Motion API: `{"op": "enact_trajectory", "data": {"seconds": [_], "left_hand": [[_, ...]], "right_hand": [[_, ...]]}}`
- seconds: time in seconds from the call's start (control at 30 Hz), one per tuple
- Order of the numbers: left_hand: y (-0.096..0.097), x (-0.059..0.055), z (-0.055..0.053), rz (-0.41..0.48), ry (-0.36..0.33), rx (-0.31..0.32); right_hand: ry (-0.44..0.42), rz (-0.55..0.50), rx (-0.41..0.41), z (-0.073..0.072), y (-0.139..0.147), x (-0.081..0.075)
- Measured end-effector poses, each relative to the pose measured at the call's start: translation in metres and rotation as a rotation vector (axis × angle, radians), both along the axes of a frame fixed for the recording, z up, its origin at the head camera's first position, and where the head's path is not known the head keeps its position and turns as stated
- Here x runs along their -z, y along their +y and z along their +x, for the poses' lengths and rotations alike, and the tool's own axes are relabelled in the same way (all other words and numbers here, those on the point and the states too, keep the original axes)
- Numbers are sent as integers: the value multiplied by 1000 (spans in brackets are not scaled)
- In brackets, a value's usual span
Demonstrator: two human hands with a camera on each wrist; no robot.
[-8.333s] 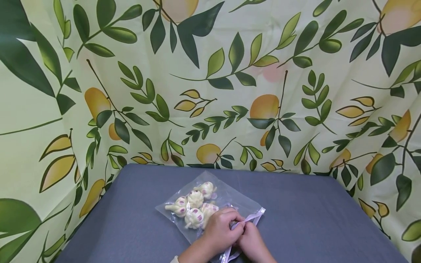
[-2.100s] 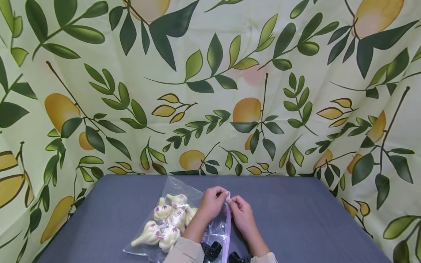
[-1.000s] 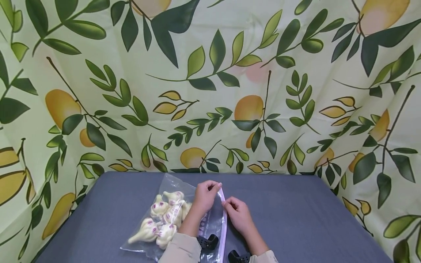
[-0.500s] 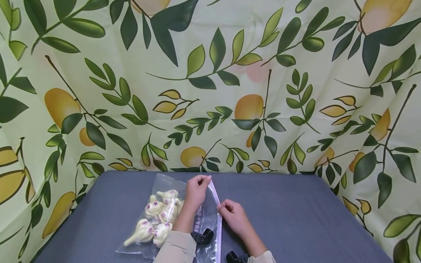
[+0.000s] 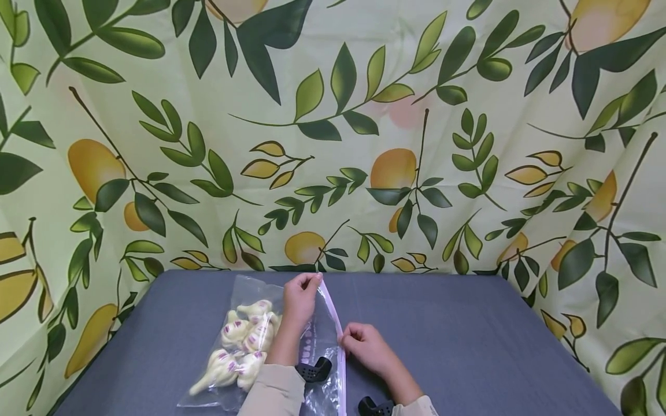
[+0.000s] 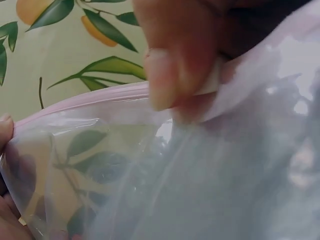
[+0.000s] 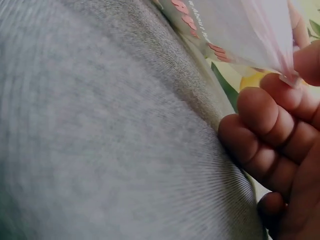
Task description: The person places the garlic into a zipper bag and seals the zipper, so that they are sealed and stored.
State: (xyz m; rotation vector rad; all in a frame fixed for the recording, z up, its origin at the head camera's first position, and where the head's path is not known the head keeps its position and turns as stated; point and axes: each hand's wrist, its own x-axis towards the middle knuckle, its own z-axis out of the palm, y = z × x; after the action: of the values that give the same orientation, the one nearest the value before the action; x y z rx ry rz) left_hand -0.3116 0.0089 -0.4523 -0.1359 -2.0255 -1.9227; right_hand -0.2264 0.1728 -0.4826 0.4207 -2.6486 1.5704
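A clear zip bag (image 5: 244, 286) with a pink zip strip (image 5: 340, 370) lies on the table, holding several white garlic bulbs (image 5: 218, 370) with purple marks. At the far end of the strip, my left hand (image 5: 299, 300) pinches the bag's corner; its fingertips show at the left edge of the left wrist view. Partway down the strip, my right hand (image 5: 366, 346) pinches the zip between thumb and forefinger. The right wrist view shows a small white slider (image 7: 290, 80) at those fingertips, with the other fingers (image 7: 257, 110) curled. The left forearm overlaps the bag's middle.
A grey cloth covers the table (image 5: 468, 346). Behind it and along both sides hangs a curtain (image 5: 333, 173) printed with leaves and fruit. Each wrist carries a black camera mount, the left mount (image 5: 314, 370) lying over the bag and the right mount (image 5: 374, 407) beside it.
Earlier both hands met at the zip with the bag turned diagonally. Over the last second the left hand has drawn the bag's corner left and away, while the right hand has shifted nearer along the strip.
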Motion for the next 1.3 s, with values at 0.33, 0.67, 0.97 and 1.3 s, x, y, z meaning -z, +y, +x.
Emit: {"op": "enact_trajectory", "data": {"seconds": [0.33, 0.67, 0.97, 1.3], "left_hand": [[-1, -4, 2, 7, -37, -30], [0, -3, -1, -9, -62, -16], [-1, 0, -3, -7, -58, -21], [1, 4, -6, -9, -46, -17]], "right_hand": [[-72, 4, -90, 5, 4, -2], [-154, -77, -151, 25, 1, -7], [-185, -109, -141, 43, -5, -6], [-193, -86, -129, 63, -8, -6]]}}
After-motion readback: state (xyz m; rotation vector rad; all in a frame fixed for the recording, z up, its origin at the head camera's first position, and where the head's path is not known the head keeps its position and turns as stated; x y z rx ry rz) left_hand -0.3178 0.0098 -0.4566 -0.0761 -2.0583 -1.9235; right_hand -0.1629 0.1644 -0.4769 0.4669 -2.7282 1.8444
